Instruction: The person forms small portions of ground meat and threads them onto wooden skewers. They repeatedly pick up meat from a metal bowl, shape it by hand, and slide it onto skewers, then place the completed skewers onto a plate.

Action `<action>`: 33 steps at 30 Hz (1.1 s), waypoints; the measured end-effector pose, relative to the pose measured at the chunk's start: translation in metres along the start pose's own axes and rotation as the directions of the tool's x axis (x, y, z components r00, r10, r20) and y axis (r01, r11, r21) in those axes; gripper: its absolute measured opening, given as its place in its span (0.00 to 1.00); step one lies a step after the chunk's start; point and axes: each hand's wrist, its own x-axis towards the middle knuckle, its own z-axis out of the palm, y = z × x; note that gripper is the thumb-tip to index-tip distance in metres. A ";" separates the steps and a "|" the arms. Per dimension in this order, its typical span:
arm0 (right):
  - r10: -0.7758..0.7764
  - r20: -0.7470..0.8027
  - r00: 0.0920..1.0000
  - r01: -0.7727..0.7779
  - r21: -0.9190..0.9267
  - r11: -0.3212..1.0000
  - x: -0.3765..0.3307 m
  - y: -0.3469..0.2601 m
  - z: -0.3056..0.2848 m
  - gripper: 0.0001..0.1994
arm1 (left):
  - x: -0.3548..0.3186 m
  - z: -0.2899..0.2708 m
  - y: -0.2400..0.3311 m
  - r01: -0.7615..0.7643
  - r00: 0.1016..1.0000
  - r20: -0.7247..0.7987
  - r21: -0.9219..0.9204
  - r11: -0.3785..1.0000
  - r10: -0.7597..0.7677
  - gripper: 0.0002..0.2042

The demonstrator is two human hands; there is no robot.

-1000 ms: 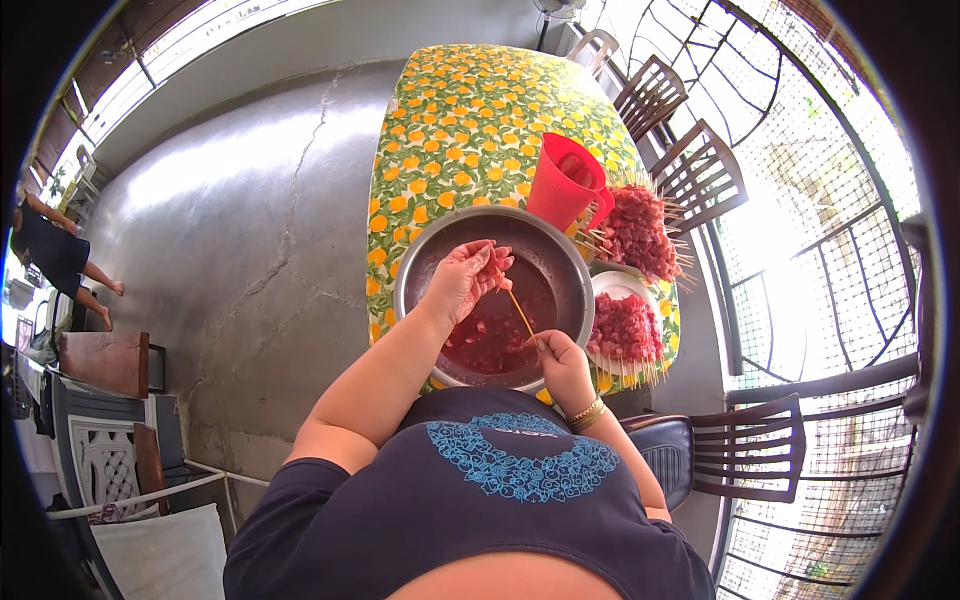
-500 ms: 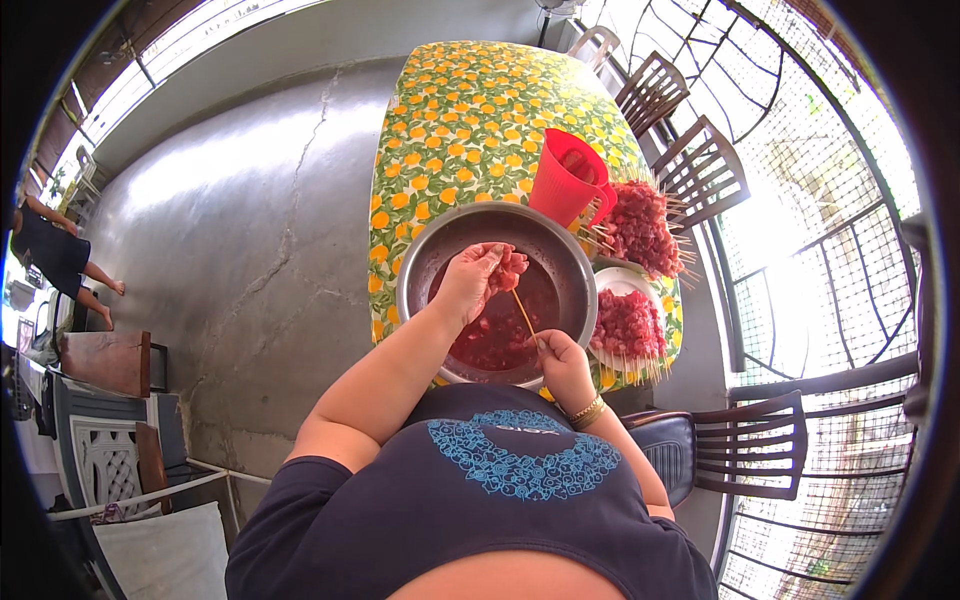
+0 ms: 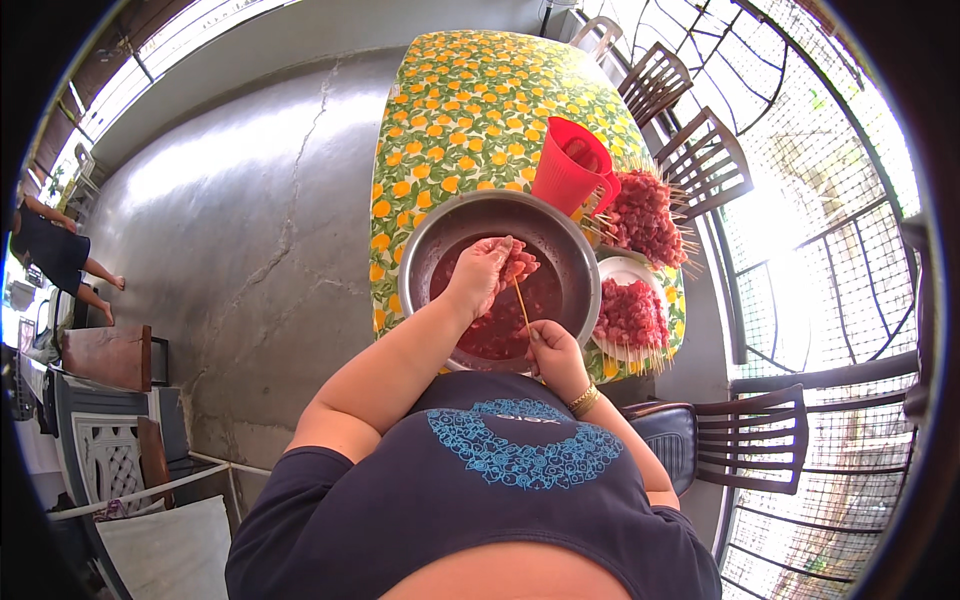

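Observation:
My left hand (image 3: pixel 482 272) is closed around raw meat pieces (image 3: pixel 521 265) above a wide metal basin (image 3: pixel 577 265). A thin wooden skewer (image 3: pixel 522 304) runs from that meat down to my right hand (image 3: pixel 556 356), whose fingers pinch its lower end near the basin's front rim. Inside the basin lie loose chunks of raw meat (image 3: pixel 500 332) in reddish liquid. To the right, a white plate (image 3: pixel 622 270) bears a pile of skewered raw meat (image 3: pixel 632 313). Another heap of meat skewers (image 3: pixel 645 220) sits just beyond it.
A red plastic pitcher (image 3: pixel 568 168) stands behind the basin on the fruit-patterned tablecloth (image 3: pixel 455 110). Dark slatted chairs (image 3: pixel 706 163) line the table's right side, and one chair (image 3: pixel 668 448) is close by my right arm. Another person (image 3: pixel 55 250) is at the far left.
Both hands keep their hold on the meat and skewer. My left hand has shifted slightly right and up, my right hand slightly left and up. The table sits a little higher in view.

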 end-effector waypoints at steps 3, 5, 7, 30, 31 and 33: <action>0.010 -0.021 1.000 -0.009 0.044 0.999 0.003 0.000 0.003 0.09 | 0.001 -0.001 -0.004 0.015 1.000 0.017 -0.012 1.000 -0.015 0.12; -0.025 -0.020 0.999 0.027 0.081 0.996 0.003 -0.001 0.004 0.09 | 0.002 -0.002 -0.007 0.035 0.999 0.025 -0.059 0.998 -0.034 0.12; -0.049 -0.038 0.998 0.052 0.079 0.996 0.003 -0.002 0.005 0.09 | 0.004 -0.005 -0.007 0.040 0.999 0.016 -0.110 0.993 -0.038 0.13; -0.332 -0.017 0.943 0.289 -0.450 0.845 -0.002 -0.012 0.008 0.09 | -0.003 -0.003 0.017 0.011 0.996 -0.083 -0.139 0.990 -0.022 0.14; -0.345 -0.009 0.939 0.306 -0.440 0.844 -0.002 -0.012 0.009 0.08 | -0.002 -0.003 0.016 0.021 0.994 -0.099 -0.146 0.989 -0.036 0.14; -0.303 -0.004 0.953 0.274 -0.417 0.867 -0.002 -0.010 0.009 0.08 | 0.000 -0.004 0.013 0.006 0.996 -0.092 -0.128 0.992 -0.018 0.14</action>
